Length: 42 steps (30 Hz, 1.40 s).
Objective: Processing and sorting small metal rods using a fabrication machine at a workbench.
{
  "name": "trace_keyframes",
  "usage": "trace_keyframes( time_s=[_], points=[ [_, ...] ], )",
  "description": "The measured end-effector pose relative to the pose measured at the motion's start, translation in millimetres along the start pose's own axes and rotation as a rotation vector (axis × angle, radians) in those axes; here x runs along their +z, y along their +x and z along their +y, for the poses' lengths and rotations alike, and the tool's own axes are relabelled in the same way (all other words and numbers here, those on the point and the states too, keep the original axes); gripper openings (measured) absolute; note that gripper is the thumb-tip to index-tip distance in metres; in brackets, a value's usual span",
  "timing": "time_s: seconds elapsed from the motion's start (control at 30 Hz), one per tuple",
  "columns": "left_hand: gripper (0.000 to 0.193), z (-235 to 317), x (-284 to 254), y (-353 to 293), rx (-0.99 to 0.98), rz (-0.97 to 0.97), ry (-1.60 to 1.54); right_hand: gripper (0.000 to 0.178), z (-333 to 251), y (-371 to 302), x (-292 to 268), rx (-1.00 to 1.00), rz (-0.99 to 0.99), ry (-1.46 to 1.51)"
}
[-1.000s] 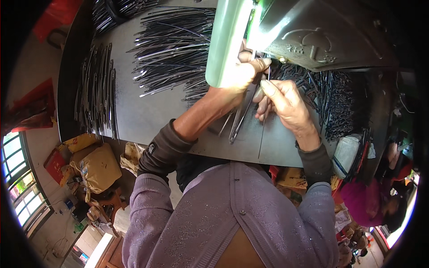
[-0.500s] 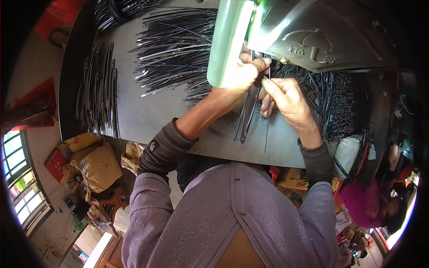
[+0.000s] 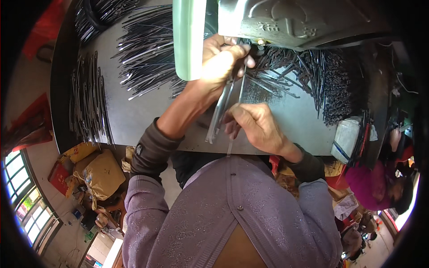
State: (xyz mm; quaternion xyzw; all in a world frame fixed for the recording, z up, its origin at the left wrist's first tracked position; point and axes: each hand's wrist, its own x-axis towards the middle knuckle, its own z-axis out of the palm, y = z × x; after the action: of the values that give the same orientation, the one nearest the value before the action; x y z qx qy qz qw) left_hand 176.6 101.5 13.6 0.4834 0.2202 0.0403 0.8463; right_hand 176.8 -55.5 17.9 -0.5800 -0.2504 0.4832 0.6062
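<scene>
My left hand (image 3: 219,60) is closed round the upper part of several thin dark metal strips (image 3: 217,117), which hang down toward me over the table's near edge. Lower and to the right, my right hand (image 3: 259,125) pinches one slender metal strip (image 3: 242,87) between thumb and fingers. The upper end of that strip reaches my left fingertips, and its lower end points at my cardigan, slightly blurred. Just right of my left hand, loose metal strips (image 3: 272,87) lie on the tabletop. The lamp partly hides the wrist side of my left hand.
A pale green lamp (image 3: 187,40) and a grey metal housing (image 3: 290,22) overhang the metal table (image 3: 134,120). Strip piles lie behind the lamp (image 3: 145,49), at far left (image 3: 87,98) and at right (image 3: 339,89). A whitish box (image 3: 347,139) sits at the right edge; another person (image 3: 371,187) is beyond.
My right hand has moved down toward me, sliding along or drawing the single strip with it. My left hand keeps hold of its strips. The whole view has shifted a little.
</scene>
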Motion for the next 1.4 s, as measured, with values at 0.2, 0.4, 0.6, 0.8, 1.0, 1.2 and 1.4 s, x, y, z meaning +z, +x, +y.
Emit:
trace_keyframes(
  time_s=[0.2, 0.4, 0.6, 0.8, 1.0, 1.2, 1.4],
  points=[
    [0.016, 28.9, -48.7, -47.5, 0.035, 0.096, 0.172, 0.011, -10.8, -5.7, -65.6, -0.289, 0.465, -0.845],
    [0.016, -0.5, -25.2, -53.4, 0.006, 0.179, 0.225, 0.013, -5.6, 9.1, -43.4, -0.337, 0.388, -0.577],
    [0.014, -27.9, -3.7, -56.0, -0.005, 0.204, -0.002, 0.025, -10.6, 47.7, -36.0, -0.153, 0.264, -0.154],
    [0.015, -27.3, 10.0, -61.1, -0.060, 0.235, -0.132, 0.023, -12.0, 55.9, -46.3, 0.005, 0.137, 0.177],
    [0.013, -27.7, 13.3, -66.2, -0.092, 0.176, -0.305, 0.023, -13.9, 54.9, -46.6, 0.064, 0.115, 0.302],
    [0.013, -22.7, 24.3, -68.3, -0.118, 0.186, -0.274, 0.023, -9.1, 54.9, -40.7, -0.033, 0.180, 0.240],
    [0.018, -32.1, 15.6, -65.1, -0.133, 0.051, -0.236, 0.016, -11.4, 49.0, -43.9, -0.232, 0.378, 0.145]
  ],
)
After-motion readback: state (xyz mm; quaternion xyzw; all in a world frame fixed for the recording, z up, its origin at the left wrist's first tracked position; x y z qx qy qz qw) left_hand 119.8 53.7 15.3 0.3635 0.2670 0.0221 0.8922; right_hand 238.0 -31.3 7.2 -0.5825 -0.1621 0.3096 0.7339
